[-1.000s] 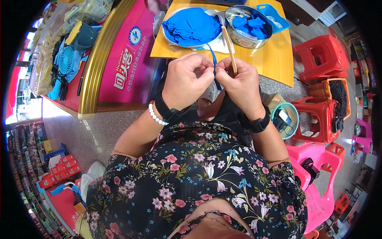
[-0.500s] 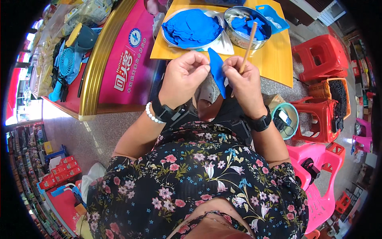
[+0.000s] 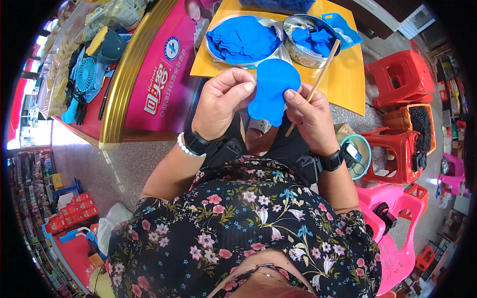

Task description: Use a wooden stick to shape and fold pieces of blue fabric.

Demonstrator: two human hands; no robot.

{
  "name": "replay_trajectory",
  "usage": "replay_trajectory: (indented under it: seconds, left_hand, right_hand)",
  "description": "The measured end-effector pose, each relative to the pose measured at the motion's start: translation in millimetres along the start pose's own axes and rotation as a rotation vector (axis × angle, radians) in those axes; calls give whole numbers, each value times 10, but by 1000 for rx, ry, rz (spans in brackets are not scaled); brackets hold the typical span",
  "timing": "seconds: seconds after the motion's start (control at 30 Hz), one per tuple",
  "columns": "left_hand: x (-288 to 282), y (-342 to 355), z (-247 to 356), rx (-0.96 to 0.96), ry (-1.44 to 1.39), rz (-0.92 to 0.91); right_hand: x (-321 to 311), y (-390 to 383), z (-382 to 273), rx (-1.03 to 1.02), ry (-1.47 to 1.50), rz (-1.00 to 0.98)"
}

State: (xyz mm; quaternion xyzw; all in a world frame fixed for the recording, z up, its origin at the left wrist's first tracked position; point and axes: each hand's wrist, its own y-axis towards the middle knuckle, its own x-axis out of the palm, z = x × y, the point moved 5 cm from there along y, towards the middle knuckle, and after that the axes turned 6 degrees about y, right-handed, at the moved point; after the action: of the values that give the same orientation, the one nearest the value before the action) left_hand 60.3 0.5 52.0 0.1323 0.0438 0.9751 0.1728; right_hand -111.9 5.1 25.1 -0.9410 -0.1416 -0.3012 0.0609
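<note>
A flat blue cut-out piece (image 3: 272, 94), soft like cloth, is spread between my hands with its broad side in view. It has a rounded top, a narrower waist and a wavy lower edge. My left hand (image 3: 218, 104) pinches its left edge between thumb and forefinger. On the other edge, the thumb and forefinger of my right hand (image 3: 314, 119) grip it. A thin wooden stick (image 3: 327, 65) also runs slantwise through my right hand, its upper end pointing to the tin. Beyond my hands, a pile of similar blue pieces (image 3: 243, 38) lies on a round plate.
A round tin (image 3: 304, 58) with several blue pieces stands right of the plate on the yellow table (image 3: 343, 84). Beside it is a blue plastic basket (image 3: 343, 32). At left is a pink, gold-edged counter (image 3: 149, 89); at right, red stools (image 3: 402, 74) and a teal bin (image 3: 361, 164).
The blue piece, seen nearly edge-on before, has turned its broad side into view. My hands have moved slightly apart, and the stick has shifted right and tilted more.
</note>
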Motion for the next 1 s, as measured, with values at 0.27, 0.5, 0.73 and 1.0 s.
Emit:
replay_trajectory:
  seconds: [0.27, 0.5, 0.73, 1.0]
  left_hand:
    - [28, -36, -6, -87, 217, 75]
    - [19, -70, 90, -35, 235, 81]
    - [18, -37, 60, -76, 202, 32]
    - [-30, -55, 123, -51, 21, 126]
  right_hand:
    - [94, -41, -85, -67, -92, 6]
    - [49, -9, 6, -51, -187, 2]
    - [138, -20, -62, -82, -238, 46]
    - [204, -18, -90, -26, 26, 18]
